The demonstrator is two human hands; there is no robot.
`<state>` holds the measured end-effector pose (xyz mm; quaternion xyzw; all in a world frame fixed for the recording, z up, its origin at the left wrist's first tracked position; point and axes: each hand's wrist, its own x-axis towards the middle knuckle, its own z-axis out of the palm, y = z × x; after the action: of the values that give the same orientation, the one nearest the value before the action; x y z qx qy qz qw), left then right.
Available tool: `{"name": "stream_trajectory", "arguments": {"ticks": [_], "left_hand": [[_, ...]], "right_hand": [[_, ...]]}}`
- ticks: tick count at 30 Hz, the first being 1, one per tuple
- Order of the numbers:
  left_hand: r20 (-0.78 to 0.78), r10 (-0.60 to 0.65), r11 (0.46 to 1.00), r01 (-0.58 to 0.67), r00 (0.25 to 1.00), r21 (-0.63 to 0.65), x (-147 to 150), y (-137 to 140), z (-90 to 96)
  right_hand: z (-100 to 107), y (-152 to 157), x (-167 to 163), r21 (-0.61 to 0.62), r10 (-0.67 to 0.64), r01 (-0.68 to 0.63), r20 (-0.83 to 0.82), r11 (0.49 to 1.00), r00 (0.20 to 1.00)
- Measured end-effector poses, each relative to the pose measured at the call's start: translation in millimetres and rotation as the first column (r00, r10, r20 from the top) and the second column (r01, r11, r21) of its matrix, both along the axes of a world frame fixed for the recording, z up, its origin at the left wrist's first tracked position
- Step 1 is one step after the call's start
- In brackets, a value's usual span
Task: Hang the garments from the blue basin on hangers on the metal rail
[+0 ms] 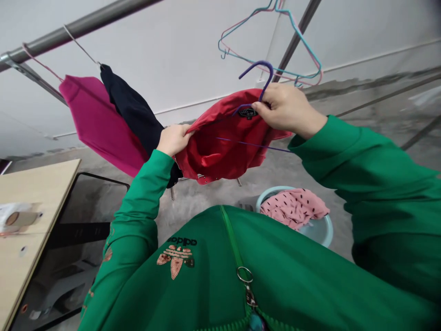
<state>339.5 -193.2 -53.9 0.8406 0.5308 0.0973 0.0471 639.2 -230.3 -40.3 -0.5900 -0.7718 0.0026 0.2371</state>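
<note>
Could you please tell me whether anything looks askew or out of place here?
Yes, the red garment looks askew on the purple hanger: below the right hand, the hanger's lower edge pokes out past the cloth instead of lying inside it.

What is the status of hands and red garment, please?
Left hand holds red garment by edge. Right hand grips purple hanger, partly inside garment. Behind: blue hanger, pink hanger; not blocking hands.
</note>
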Motion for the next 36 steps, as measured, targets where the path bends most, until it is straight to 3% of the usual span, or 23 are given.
{"name": "stream_trajectory", "arguments": {"ticks": [2, 5, 8, 11, 14, 16, 17, 19, 20, 21, 22, 24, 25, 27, 28, 30, 32, 36], "left_hand": [[0.043, -0.064, 0.998, 0.063, 0.997, 0.022, 3.0, -3.5, -7.4], [0.126, -0.152, 0.988, 0.146, 0.980, 0.057, 11.8, -1.0, -23.4], [0.215, -0.212, 0.975, 0.222, 0.953, -0.023, 19.8, 8.0, -37.1], [0.342, -0.277, 0.953, 0.301, 0.898, -0.018, 18.8, 17.1, -39.4], [0.457, -0.315, 0.948, 0.298, 0.832, 0.110, 9.3, 23.4, -27.9], [0.534, -0.301, 0.954, 0.256, 0.790, 0.158, 2.7, 25.5, -16.5], [0.566, -0.289, 0.957, 0.238, 0.772, 0.164, 0.2, 25.7, -11.1], [0.600, -0.271, 0.962, 0.224, 0.753, 0.154, -2.8, 24.3, -2.2], [0.600, -0.269, 0.963, 0.228, 0.753, 0.145, -3.5, 22.6, 1.2], [0.592, -0.271, 0.962, 0.236, 0.759, 0.137, -3.8, 20.5, 4.2], [0.580, -0.275, 0.961, 0.244, 0.767, 0.134, -4.0, 18.0, 7.0], [0.544, -0.290, 0.956, 0.260, 0.788, 0.134, -3.9, 11.9, 13.3], [0.524, -0.299, 0.954, 0.267, 0.798, 0.137, -3.9, 8.4, 17.1], [0.481, -0.320, 0.947, 0.285, 0.816, 0.147, -3.6, 0.5, 26.6], [0.460, -0.332, 0.943, 0.295, 0.824, 0.153, -3.3, -4.0, 32.0], [0.422, -0.354, 0.935, 0.311, 0.835, 0.170, -3.0, -13.7, 43.1], [0.395, -0.366, 0.930, 0.316, 0.843, 0.187, -3.5, -23.8, 53.0], [0.375, -0.349, 0.934, 0.288, 0.859, 0.211, -10.6, -40.7, 63.0]], "right_hand": [[-0.8, -0.2, -7.4, 0.012, -0.003, 0.003, -0.036, 1.000, 0.999], [-2.0, 1.4, -18.2, 0.021, 0.115, -0.113, -0.157, 0.993, 0.981], [-3.8, 12.1, -23.5, 0.014, 0.245, -0.250, -0.265, 0.968, 0.933], [-4.1, 31.8, -14.7, 0.005, 0.301, -0.309, -0.241, 0.951, 0.923], [-3.3, 42.4, 7.4, 0.150, 0.312, -0.285, -0.201, 0.947, 0.929], [-6.4, 34.3, 22.1, 0.349, 0.257, -0.173, -0.210, 0.921, 0.943], [-10.8, 25.5, 27.4, 0.476, 0.203, -0.070, -0.236, 0.877, 0.950], [-27.9, 1.6, 31.7, 0.700, 0.110, 0.161, -0.325, 0.696, 0.939], [-41.2, -11.5, 30.1, 0.762, 0.090, 0.254, -0.377, 0.596, 0.922], [-57.4, -24.1, 25.9, 0.785, 0.097, 0.295, -0.408, 0.545, 0.908], [-76.3, -35.2, 19.1, 0.774, 0.122, 0.291, -0.426, 0.562, 0.897], [-118.5, -50.2, -1.5, 0.655, 0.197, 0.122, -0.391, 0.745, 0.899], [-139.9, -53.4, -14.5, 0.582, 0.228, 0.032, -0.368, 0.813, 0.902], [-178.2, -50.7, -43.2, 0.358, 0.260, -0.117, -0.382, 0.926, 0.887], [-193.4, -45.5, -57.7, 0.227, 0.251, -0.166, -0.427, 0.960, 0.869], [-214.0, -30.4, -85.1, -0.005, 0.190, -0.226, -0.516, 0.974, 0.835], [-222.4, -14.1, -108.6, -0.149, 0.126, -0.254, -0.573, 0.956, 0.810], [-223.1, 6.5, -140.8, -0.251, 0.109, -0.325, -0.615, 0.912, 0.781]]}}
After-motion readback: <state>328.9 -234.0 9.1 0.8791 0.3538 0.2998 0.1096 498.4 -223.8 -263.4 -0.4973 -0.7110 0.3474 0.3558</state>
